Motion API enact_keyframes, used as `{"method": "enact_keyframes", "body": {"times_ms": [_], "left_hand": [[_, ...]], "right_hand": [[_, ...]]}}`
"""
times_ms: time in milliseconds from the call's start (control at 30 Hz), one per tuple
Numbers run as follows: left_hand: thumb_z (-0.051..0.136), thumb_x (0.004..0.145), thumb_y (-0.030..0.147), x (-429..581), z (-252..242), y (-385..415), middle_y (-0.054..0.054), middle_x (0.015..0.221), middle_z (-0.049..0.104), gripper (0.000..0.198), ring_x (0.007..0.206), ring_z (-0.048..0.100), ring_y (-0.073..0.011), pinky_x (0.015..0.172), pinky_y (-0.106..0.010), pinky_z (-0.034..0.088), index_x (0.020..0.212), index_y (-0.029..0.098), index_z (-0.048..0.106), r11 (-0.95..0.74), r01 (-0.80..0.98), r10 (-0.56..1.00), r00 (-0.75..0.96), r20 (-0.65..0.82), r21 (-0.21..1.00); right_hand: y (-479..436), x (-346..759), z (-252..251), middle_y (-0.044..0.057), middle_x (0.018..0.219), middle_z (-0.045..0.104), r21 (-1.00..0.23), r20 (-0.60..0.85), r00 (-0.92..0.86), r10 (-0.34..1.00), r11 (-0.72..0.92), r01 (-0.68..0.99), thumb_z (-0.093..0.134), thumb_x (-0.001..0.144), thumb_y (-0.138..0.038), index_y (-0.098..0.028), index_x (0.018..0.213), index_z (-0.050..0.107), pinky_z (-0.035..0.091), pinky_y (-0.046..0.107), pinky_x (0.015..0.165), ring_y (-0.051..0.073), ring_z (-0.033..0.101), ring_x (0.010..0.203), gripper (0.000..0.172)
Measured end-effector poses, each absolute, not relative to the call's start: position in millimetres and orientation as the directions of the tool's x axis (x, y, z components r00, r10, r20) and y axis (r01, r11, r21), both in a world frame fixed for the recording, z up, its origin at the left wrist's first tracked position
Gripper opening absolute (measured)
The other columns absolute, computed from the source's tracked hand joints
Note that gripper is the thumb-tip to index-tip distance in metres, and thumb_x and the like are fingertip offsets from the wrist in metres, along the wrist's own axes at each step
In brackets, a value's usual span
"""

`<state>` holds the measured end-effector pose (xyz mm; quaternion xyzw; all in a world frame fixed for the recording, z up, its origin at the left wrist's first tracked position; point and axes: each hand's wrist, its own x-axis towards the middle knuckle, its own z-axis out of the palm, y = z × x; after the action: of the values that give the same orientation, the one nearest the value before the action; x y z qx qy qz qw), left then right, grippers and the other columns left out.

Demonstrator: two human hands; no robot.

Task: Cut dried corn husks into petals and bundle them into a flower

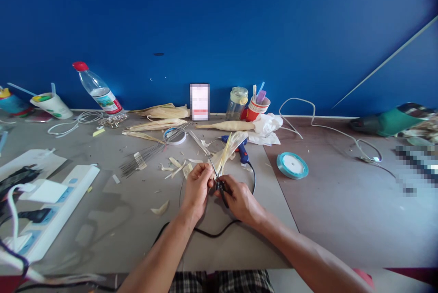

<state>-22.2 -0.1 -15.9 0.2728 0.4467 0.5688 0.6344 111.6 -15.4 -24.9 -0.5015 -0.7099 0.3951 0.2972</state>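
Note:
In the head view my right hand is closed round the black handles of a pair of scissors, whose slim metal blades point up and away. Beside it, my left hand is pinched with thumb and fingers together near the blades; what it holds is too small to make out. Just beyond both hands lies a bundle of pale corn husk strips. A blue glue gun rests behind the husk, its black cord running round under my wrists. Husk scraps are scattered left of my hands.
Thin wires lie at left by a white tape roll and dried husks. A blue ribbon spool is at right. Along the back stand a bottle, phone, jar and paper cups. A power strip lies left.

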Motion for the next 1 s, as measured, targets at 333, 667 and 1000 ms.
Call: {"method": "enact_keyframes", "body": {"times_ms": [333, 667, 1000], "left_hand": [[0.065, 0.072, 0.037, -25.3, -16.9, 0.1, 0.001, 0.073, 0.063, 0.024, 0.043, 0.04, -0.0025, 0.044, -0.018, 0.031, 0.074, 0.016, 0.054, 0.177, -0.381, 0.974, -0.065, -0.217, 0.908], [0.065, 0.072, 0.035, -26.5, -14.1, 1.0, 0.005, 0.06, 0.055, 0.024, 0.041, 0.037, -0.0018, 0.043, -0.017, 0.026, 0.077, 0.016, 0.051, 0.191, -0.382, 0.977, -0.011, -0.211, 0.904], [0.063, 0.071, 0.035, -22.3, -23.4, 0.7, 0.003, 0.062, 0.057, 0.022, 0.051, 0.047, -0.0083, 0.048, -0.02, 0.033, 0.083, 0.017, 0.057, 0.142, 0.015, 0.985, 0.098, -0.143, 0.99]], "right_hand": [[1.1, 132.1, -22.5, -0.004, 0.065, 0.042, -0.988, -0.011, -0.27, 0.963, 0.032, 0.154, 0.056, 0.079, -0.045, -0.017, 0.1, 0.052, 0.03, 0.022, 0.05, 0.009, 0.037, 0.056, 0.035], [7.4, 135.6, -16.6, -0.002, 0.068, 0.046, -0.996, -0.043, -0.356, 0.934, -0.014, 0.084, 0.063, 0.074, -0.043, -0.017, 0.096, 0.055, 0.03, 0.023, 0.051, 0.01, 0.04, 0.059, 0.035], [16.1, 137.8, -14.4, 0.0, 0.084, 0.059, -0.956, -0.034, -0.257, 0.966, -0.106, -0.272, 0.073, 0.063, -0.025, -0.022, 0.106, 0.049, 0.041, 0.024, 0.062, 0.013, 0.055, 0.073, 0.05]]}}
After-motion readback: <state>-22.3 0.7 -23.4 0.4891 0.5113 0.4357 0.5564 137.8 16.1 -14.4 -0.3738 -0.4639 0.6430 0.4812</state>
